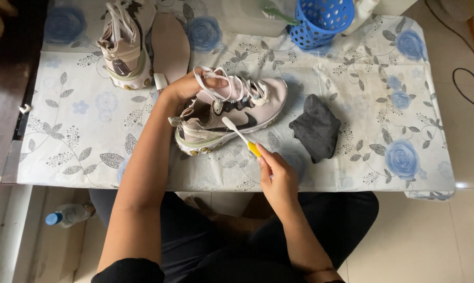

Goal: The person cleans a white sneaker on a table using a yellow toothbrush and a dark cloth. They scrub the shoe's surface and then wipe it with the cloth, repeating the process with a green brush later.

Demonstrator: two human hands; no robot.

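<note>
1. Head view, looking down on a table (79,157) under a floral cloth, white with blue roses and grey leaves. Only one view, so we stay here.
2. Left hand (187,86) grips the pale pink sneaker (237,112) at its collar; fingers curled and pressed together around the opening and the loose white laces, thumb on top. We judge this grip pins the shoe so it does not slide under the brush.
3. The sneaker lies mid-table, tilted on its side, sole toward the person, toe pointing right. That tilt turns the side panel and midsole up to the brush.
4. Right hand (276,175) pinches the yellow handle of a toothbrush (239,135) between thumb and forefingers, other fingers folded in. White bristle head touches the sneaker's side near the dark swoosh-shaped mark.
5. Dark grey cloth (316,128) sits crumpled just right of the sneaker, apart from it, within reach of the right hand.
6. Second sneaker (124,50) stands upright at top left, an insole (170,44) flat beside it, both well apart from the work spot.
7. Blue perforated basket (320,21) at the top edge, with a pale container to its left; contents unclear.
8. On the floor at lower left, a bottle with blue cap (64,216). The person sits with dark-clad knees under the table edge.
</note>
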